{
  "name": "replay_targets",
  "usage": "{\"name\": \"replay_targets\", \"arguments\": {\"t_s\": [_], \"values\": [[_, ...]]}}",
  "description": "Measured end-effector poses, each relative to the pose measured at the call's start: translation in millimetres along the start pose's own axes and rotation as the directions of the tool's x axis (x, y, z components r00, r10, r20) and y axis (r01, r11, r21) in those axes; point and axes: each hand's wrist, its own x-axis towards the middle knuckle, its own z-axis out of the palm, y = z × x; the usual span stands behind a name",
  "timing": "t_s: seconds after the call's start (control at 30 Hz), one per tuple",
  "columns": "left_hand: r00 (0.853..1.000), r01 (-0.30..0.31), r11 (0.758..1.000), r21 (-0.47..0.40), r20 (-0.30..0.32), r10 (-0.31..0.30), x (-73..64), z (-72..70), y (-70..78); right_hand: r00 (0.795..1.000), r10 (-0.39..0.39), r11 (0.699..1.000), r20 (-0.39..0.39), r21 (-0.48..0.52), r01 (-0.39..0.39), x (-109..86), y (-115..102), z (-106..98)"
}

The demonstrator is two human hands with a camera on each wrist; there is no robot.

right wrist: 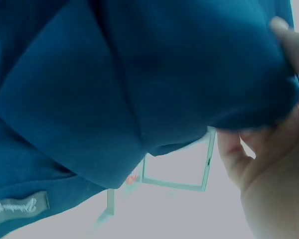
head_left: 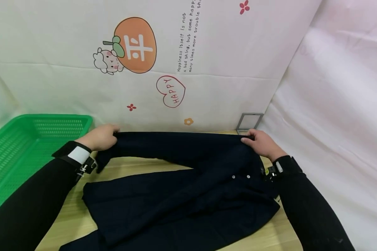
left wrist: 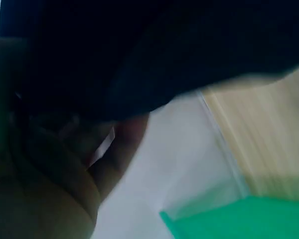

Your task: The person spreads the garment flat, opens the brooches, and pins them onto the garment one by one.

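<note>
One sleeve [head_left: 166, 146] of a navy button-front shirt [head_left: 176, 205], spread over the table [head_left: 73, 216] at six o'clock, hung between pinching fingers: the left hand [head_left: 102, 137] near its end at nine, the right hand [head_left: 264, 143] at three. Straightening seemed the step; next probably called for lowering it evenly, keeping tension.

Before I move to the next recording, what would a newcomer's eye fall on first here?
Most likely the dark navy garment, spread across the wood-toned table, with one sleeve stretched between the left grip and the right grip. Then the bright green basket at the left edge, and the orange fruit drawing on the white backdrop behind.
</note>
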Motion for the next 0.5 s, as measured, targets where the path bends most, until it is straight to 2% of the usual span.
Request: {"name": "replay_targets", "arguments": {"t_s": [0.07, 0.17, 0.27, 0.33, 0.37, 0.43, 0.5], "values": [[0.999, 0.051, 0.998, 0.045, 0.006, -0.051, -0.1, 0.8, -5.1, 0.999, 0.033, 0.999, -0.017, -0.02, -0.033, 1.6, 5.0, -1.8], [0.995, 0.096, 0.995, 0.038, 0.032, -0.097, 0.1, 1.1, -11.1, 0.997, 0.069, 0.995, -0.03, -0.065, -0.07, 5.8, 9.9, -2.6], [0.991, 0.12, 0.992, 0.032, 0.053, -0.121, 1.6, 0.6, -13.2, 0.998, 0.063, 0.99, -0.024, -0.122, -0.065, 14.3, 11.2, -2.6], [0.989, 0.138, 0.987, 0.076, 0.046, -0.142, 3.8, 0.1, -13.0, 0.999, 0.05, 0.987, -0.014, -0.154, -0.052, 22.1, 10.7, -2.5], [0.987, 0.152, 0.983, 0.102, 0.029, -0.156, 4.9, 0.1, -12.5, 0.999, 0.045, 0.985, -0.013, -0.164, -0.047, 26.1, 9.8, -2.4], [0.978, 0.205, 0.965, 0.163, -0.076, -0.194, 7.1, 2.8, -10.7, 0.999, 0.047, 0.982, -0.027, -0.183, -0.051, 33.7, 6.5, -0.9], [0.95, 0.258, 0.945, 0.201, -0.23, -0.211, 9.3, 8.7, -9.2, 0.996, 0.075, 0.977, -0.053, -0.198, -0.084, 39.4, 1.0, 3.8]]}}
